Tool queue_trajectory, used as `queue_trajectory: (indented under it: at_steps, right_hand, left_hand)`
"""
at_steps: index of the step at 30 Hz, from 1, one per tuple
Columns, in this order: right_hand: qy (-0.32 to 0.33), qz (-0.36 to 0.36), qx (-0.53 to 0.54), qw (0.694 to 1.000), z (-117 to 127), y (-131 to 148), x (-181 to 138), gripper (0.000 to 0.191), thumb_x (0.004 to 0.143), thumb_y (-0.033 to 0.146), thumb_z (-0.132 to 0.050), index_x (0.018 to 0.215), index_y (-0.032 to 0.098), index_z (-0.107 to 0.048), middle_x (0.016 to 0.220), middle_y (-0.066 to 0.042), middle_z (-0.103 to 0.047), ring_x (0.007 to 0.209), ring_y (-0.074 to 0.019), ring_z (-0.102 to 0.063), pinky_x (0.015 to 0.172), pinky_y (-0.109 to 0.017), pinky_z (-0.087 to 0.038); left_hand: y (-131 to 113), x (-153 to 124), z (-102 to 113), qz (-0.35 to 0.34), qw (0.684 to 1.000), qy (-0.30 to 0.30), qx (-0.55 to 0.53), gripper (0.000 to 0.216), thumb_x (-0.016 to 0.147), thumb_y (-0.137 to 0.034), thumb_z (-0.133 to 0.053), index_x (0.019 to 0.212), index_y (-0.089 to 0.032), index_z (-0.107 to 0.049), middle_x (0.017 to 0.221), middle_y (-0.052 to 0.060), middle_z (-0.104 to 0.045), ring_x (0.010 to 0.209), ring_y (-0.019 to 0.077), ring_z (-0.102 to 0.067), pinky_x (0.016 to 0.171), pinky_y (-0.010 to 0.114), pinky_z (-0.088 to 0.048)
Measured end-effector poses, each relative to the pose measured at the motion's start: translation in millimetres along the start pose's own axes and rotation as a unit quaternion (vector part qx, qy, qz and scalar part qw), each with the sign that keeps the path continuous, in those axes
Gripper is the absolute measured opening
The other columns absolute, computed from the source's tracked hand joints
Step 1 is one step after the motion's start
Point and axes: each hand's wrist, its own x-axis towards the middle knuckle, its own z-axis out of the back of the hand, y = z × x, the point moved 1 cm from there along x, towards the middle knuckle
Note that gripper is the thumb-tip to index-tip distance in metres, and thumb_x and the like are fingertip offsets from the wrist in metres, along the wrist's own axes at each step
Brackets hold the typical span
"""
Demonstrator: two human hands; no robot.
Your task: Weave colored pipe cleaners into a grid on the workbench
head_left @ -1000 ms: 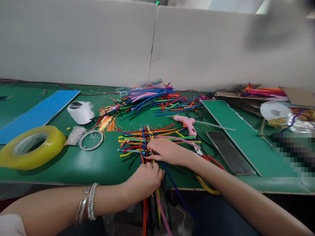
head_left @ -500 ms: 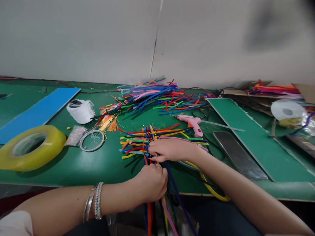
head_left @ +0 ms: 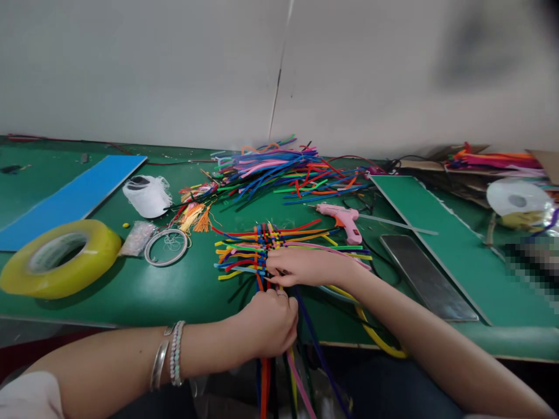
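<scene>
Colourful pipe cleaners are woven into a small mat (head_left: 265, 237) at the middle of the table's near side, their loose ends sticking out left and right. Long strands (head_left: 264, 381) run from it towards me and hang over the table edge. My left hand (head_left: 271, 323) is closed in a fist around some of these strands, just below the weave. On the near part of the mat lies my right hand (head_left: 308, 267), fingers bent and pressed onto the crossings, gripping the weave. The fingertips and the exact strands beneath them are hidden.
Behind the mat lie a pile of loose pipe cleaners (head_left: 271, 166) and a pink glue gun (head_left: 345, 220). A metal bar (head_left: 428, 276) is at the right. On the left are a yellow tape roll (head_left: 102, 256), a white ring (head_left: 151, 255) and a white thread spool (head_left: 151, 201).
The view has shifted slightly. Both hands keep nearly the same places and grips, with no clear change in the weave.
</scene>
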Motion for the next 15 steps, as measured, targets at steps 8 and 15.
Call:
queue_trajectory:
  at_steps: [8, 15]
  right_hand:
    - [-0.037, -0.053, 0.065, 0.996, 1.8, -15.4, -27.2, 0.017, 0.074, 0.030, -0.062, 0.080, 0.016, -0.055, 0.079, 0.000, -0.053, 0.070, -0.0129, -0.047, 0.060, -0.023, -0.033]
    - [-0.031, -0.034, 0.077, 0.996, 0.1, -9.5, -19.8, 0.009, 0.077, 0.025, -0.056, 0.076, 0.016, -0.054, 0.074, 0.000, -0.054, 0.071, -0.0132, -0.047, 0.062, -0.023, -0.034]
  left_hand:
    - [-0.7, 0.2, 1.9, 0.008, 0.999, 0.018, -0.026, 0.024, 0.084, -0.024, -0.033, 0.088, -0.011, -0.053, 0.077, 0.014, -0.059, 0.068, 0.0242, -0.062, 0.054, 0.036, -0.051]
    - [-0.8, 1.3, 2.2, 0.016, 0.999, 0.019, -0.026, 0.025, 0.084, -0.024, -0.033, 0.090, -0.010, -0.054, 0.081, 0.016, -0.061, 0.070, 0.0248, -0.062, 0.055, 0.036, -0.052]
